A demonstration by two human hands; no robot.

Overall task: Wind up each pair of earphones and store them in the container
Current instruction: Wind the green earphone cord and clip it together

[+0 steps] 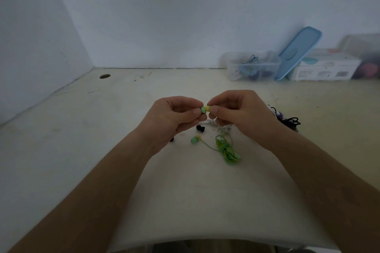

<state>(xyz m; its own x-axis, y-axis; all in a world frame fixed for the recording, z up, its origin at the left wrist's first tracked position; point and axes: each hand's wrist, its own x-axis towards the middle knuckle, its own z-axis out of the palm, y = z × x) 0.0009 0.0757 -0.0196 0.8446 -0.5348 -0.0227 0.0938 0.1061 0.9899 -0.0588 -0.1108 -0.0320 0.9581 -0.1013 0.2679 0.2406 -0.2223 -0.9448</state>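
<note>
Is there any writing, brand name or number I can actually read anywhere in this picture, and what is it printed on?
Nothing here can be read.
White cardboard box by the wall: small print blocks and a square code-like patch on its front, too blurred to read.
Blue lid leaning beside it: an oval embossed mark, no legible text.
Clear container, green earphones and table: no text visible.

Earphones (pixel 226 148), container (pixel 251 65) on table (pixel 102 129)
</note>
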